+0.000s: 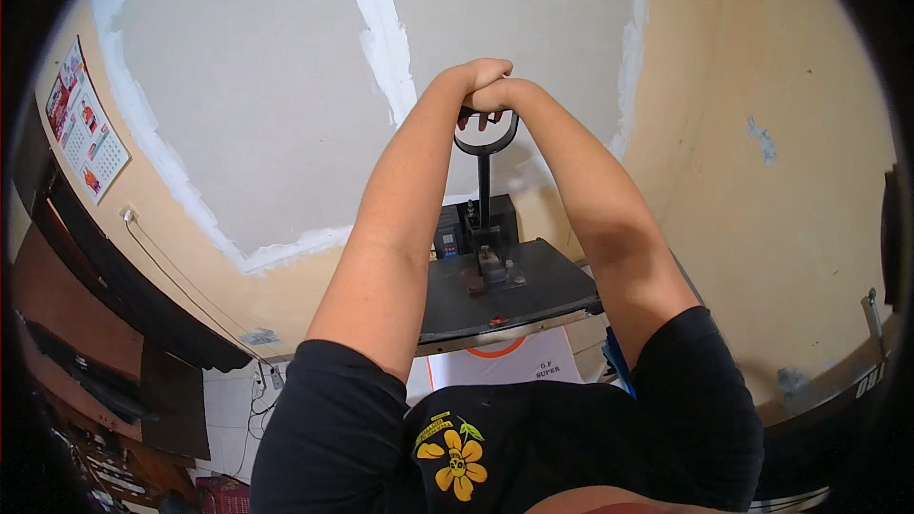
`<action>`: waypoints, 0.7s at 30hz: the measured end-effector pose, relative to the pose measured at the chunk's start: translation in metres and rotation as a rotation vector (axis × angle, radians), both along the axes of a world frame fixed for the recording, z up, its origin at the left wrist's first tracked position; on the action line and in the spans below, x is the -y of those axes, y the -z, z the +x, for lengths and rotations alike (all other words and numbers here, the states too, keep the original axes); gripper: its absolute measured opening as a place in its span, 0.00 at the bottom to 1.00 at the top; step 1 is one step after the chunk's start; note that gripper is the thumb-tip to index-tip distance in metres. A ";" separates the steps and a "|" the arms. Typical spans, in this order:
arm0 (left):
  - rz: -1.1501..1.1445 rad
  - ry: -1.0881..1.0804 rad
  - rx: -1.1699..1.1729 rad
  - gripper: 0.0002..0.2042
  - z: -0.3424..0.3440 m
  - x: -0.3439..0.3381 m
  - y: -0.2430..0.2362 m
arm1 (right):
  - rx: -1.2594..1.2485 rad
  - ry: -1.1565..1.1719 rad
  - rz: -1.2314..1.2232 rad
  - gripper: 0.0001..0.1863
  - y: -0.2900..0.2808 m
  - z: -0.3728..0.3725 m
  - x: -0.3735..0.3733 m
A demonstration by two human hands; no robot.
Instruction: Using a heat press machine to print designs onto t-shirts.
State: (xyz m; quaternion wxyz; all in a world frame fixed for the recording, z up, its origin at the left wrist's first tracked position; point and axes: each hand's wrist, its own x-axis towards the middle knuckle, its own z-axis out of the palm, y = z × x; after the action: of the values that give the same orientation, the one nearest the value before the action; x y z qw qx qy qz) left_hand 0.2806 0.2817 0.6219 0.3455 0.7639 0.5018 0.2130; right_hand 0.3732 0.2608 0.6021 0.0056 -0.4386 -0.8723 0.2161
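My left hand (486, 69) and my right hand (494, 95) overlap on the looped black handle (486, 148) of a heat press (543, 281). Both arms reach straight out to it. Fingers curl over the top of the loop, and the left hand rests against the right. The press has a flat black upper plate, with a small dark control box (448, 240) behind it. Below the plate's front edge shows a white garment (495, 371) with an orange neckline and small dark print. How far it extends under the plate is hidden.
A grey wall panel (257, 86) edged with white filler stands behind the press. On the left hang a calendar (88, 124) and a socket with a cable (171, 266). Loose cords (255, 409) lie on the tiled floor. Something blue (617, 362) sits right of the garment.
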 end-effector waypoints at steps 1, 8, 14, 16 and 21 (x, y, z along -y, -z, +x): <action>-0.640 -0.017 0.075 0.16 -0.005 -0.005 -0.019 | 0.005 -0.009 0.007 0.16 0.002 -0.006 -0.004; -0.210 0.083 0.115 0.16 -0.009 -0.028 0.007 | -0.144 0.144 0.083 0.18 0.007 -0.019 -0.037; -0.080 -0.042 0.091 0.17 -0.005 -0.032 0.006 | -0.234 0.197 0.360 0.23 0.016 -0.013 -0.045; 0.197 -0.090 -0.011 0.17 -0.004 -0.029 0.010 | -0.323 0.185 0.615 0.22 0.031 -0.009 -0.037; 0.644 -0.212 -0.245 0.17 0.013 0.053 0.031 | -0.189 0.095 0.855 0.19 0.061 0.007 -0.010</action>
State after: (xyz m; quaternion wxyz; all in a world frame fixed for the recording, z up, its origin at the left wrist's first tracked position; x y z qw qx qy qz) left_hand 0.2931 0.2286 0.5907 0.0004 0.7970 0.5232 0.3017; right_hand 0.3801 0.2712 0.5410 0.2764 -0.4149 -0.8577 -0.1255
